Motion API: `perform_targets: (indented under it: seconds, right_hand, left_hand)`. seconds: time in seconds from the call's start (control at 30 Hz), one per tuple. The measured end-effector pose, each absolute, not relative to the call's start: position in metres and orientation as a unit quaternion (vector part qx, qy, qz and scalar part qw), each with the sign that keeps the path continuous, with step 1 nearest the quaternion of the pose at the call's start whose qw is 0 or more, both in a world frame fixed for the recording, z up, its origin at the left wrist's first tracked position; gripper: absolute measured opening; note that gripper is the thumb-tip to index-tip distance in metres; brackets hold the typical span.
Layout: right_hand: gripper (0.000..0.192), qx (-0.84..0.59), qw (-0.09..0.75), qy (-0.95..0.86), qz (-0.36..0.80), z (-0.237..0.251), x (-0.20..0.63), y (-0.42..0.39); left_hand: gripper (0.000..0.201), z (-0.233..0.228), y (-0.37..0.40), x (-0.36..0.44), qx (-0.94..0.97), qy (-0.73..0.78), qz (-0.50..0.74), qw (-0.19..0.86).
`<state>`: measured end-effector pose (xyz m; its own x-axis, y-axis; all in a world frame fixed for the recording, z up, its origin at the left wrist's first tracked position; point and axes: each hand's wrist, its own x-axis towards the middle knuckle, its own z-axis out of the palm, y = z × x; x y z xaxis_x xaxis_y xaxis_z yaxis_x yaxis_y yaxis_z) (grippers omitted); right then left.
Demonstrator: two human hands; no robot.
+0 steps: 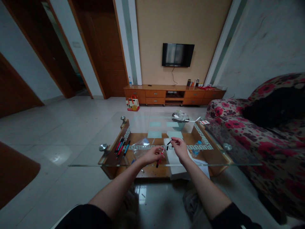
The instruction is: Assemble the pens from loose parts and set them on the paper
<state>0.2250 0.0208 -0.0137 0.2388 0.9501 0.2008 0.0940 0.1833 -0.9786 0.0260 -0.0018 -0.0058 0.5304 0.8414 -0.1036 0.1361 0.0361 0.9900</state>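
Hands meet over the glass coffee table [95, 160]. Seen from the head camera, the left hand [152, 155] pinches a red pen [160, 158] by its barrel, the tip slanting down toward the person. Just beside it, the right hand [179, 149] nips a small black pen cap [169, 142] between thumb and fingertips. More pens [122, 147] lie in a cluster well apart to the left, and a clear plastic bag [140, 147] rests near the left hand.

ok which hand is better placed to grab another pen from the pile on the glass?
Left, probably. The spare pens lie at the table's left end, on the left hand's side. The right hand is farther off and pinches a small black cap. But the left already grips a red pen.
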Motion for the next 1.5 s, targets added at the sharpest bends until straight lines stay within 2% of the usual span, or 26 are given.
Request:
perform_targets:
  seconds: [0.77, 1.5]
  right_hand:
    - [0.035, -0.518, 0.541, -0.557, 0.358, -0.011, 0.220, 0.016]
    - [0.030, -0.492, 0.488, -0.583, 0.425, -0.021, 0.215, 0.017]
  left_hand:
    - [0.032, -0.008, 0.001, 0.025, 0.666, 0.362, 0.296, 0.581]
    - [0.040, -0.027, 0.010, 0.024, 0.643, 0.391, 0.326, 0.573]
